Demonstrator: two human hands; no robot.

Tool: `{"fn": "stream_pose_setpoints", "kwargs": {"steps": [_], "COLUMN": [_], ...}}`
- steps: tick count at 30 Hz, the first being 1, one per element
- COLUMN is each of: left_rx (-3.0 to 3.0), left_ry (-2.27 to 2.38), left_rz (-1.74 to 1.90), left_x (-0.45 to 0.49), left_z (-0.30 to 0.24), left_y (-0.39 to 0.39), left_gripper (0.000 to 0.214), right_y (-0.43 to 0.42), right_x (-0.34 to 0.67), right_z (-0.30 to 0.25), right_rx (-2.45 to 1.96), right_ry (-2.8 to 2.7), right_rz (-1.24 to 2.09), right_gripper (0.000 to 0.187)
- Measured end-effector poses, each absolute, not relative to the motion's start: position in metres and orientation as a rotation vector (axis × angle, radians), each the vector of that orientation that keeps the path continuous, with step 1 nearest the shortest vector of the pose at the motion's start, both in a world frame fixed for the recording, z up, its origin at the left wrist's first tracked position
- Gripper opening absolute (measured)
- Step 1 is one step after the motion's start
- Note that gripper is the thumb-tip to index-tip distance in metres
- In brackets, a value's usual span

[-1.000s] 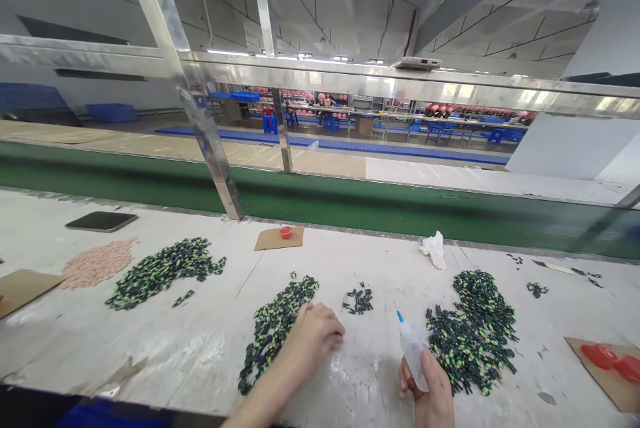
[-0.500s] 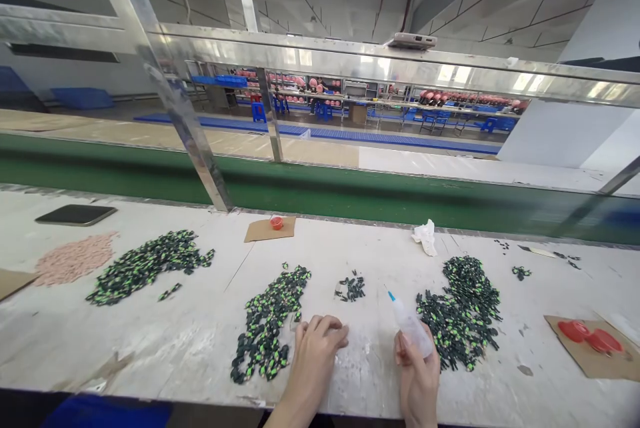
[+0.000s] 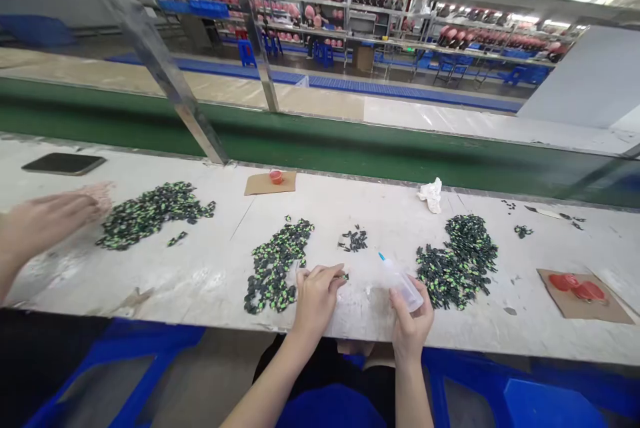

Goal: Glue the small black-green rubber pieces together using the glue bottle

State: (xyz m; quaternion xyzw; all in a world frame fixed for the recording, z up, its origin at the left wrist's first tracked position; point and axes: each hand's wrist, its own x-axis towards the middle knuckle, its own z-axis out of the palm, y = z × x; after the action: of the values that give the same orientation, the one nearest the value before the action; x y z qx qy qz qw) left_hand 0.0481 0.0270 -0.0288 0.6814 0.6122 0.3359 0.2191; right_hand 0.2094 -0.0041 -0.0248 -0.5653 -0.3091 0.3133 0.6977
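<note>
My left hand [image 3: 316,295] is closed in a pinch on one small dark piece [image 3: 344,276], beside a pile of black-and-green pieces [image 3: 277,265] on the white worktable [image 3: 210,275]. My right hand [image 3: 411,323] is wrapped round a clear squeeze bottle [image 3: 400,279] with a blue tip that points up and left. A second pile of black-and-green pieces [image 3: 459,260] lies just right of the bottle. A few dark pieces [image 3: 354,239] lie between the piles.
Another person's hand [image 3: 43,223] reaches in at far left, near a third pile [image 3: 150,213]. A red cap on cardboard [image 3: 275,178], a crumpled tissue [image 3: 431,194], red lids on cardboard [image 3: 575,285] and a dark tablet [image 3: 64,163] are on the table. A green conveyor belt [image 3: 350,151] runs behind.
The camera has tilted downward, showing my lap and the blue seats. My left hand has lifted into a pinch on a small piece. Another person's hand has come into view at left.
</note>
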Motion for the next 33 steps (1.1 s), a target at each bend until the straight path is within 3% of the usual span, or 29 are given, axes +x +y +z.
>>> {"fn": "stream_pose_setpoints", "kwargs": {"steps": [5,13,33], "left_rx": [1.944,1.986,1.952], "left_ry": [1.717,1.734,1.742], "left_rz": [1.089,1.143,1.210], "left_x": [0.050,0.050,0.050], "left_z": [-0.033,-0.031,-0.033], "left_y": [0.022,0.020,0.021], "left_gripper": [0.016,0.019,0.016], "right_y": [-0.006,-0.005,-0.001], "right_x": [0.199,0.190,0.187], "right_z": [-0.022,-0.020,-0.010], "right_rx": [-1.319,-1.597,-1.640], "right_ry": [-0.785,-0.956,-0.984], "right_rz": [0.566,0.509,0.545], "right_gripper": [0.032,0.043,0.049]}}
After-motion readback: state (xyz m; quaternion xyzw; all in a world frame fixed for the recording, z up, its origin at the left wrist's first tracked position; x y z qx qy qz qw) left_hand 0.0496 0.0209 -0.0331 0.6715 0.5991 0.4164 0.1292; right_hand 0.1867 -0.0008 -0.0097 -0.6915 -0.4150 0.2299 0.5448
